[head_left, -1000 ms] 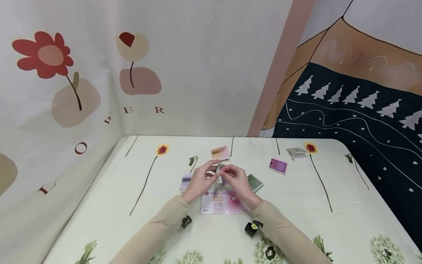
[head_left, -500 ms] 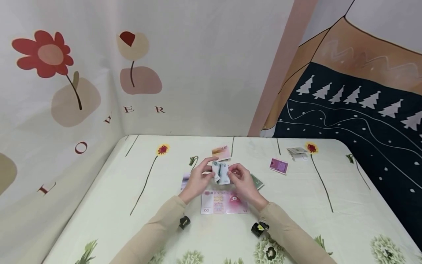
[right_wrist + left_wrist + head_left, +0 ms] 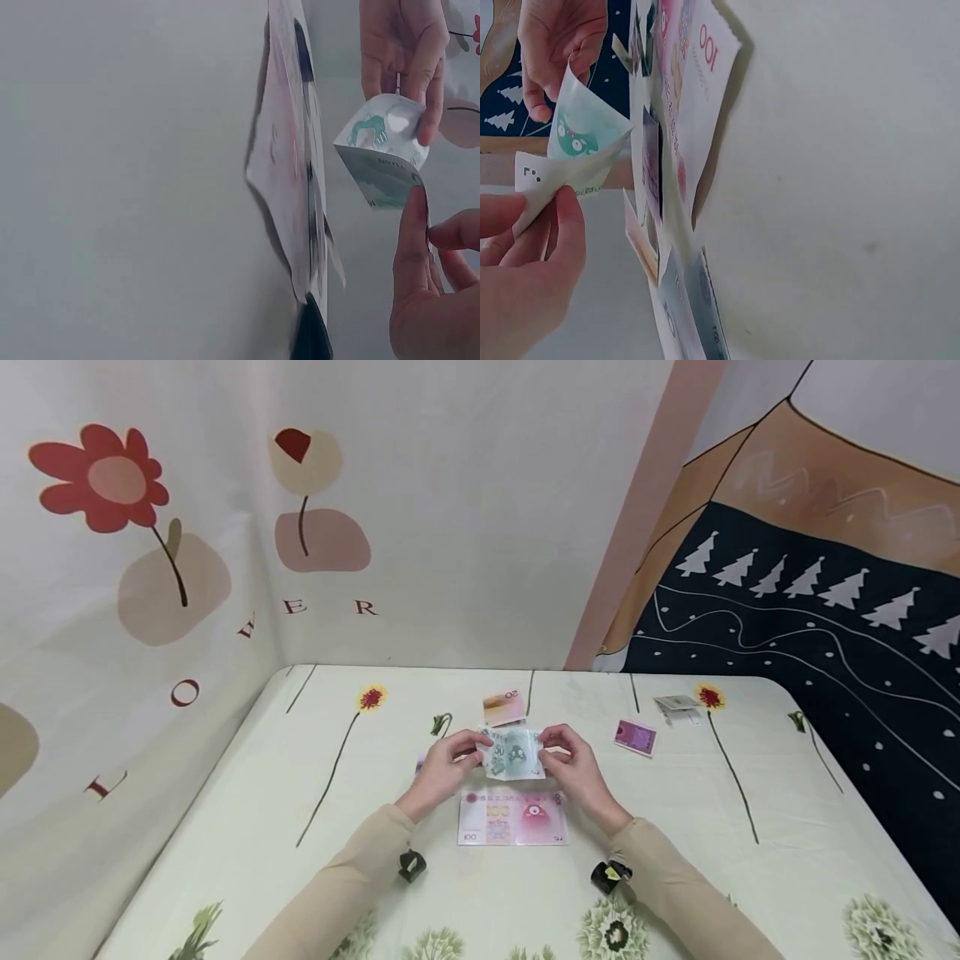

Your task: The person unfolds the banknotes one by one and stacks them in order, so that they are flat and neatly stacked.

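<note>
A green play banknote [image 3: 513, 754] is held up spread between the two hands above the table, with a crease across its middle in both wrist views. My left hand [image 3: 441, 770] pinches its left end between thumb and fingers. At the opposite end, my right hand [image 3: 583, 770] grips the edge the same way. Just below, a pink 100 note [image 3: 513, 818] lies flat on the tablecloth. Past the held note lies a folded orange-pink 20 note [image 3: 504, 706]. A purple-blue note [image 3: 420, 762] shows only a sliver beside the left hand.
Farther right on the flowered tablecloth [image 3: 712, 893] lie a small folded purple note [image 3: 636, 737] and a grey folded note [image 3: 677, 703]. A dark green piece [image 3: 311, 334] shows low in the right wrist view. Printed curtains [image 3: 450, 527] stand behind the table.
The green banknote was folded small between the fingers and has been opened out to its width. My hands have moved apart, the right one going further right and covering the dark green note.
</note>
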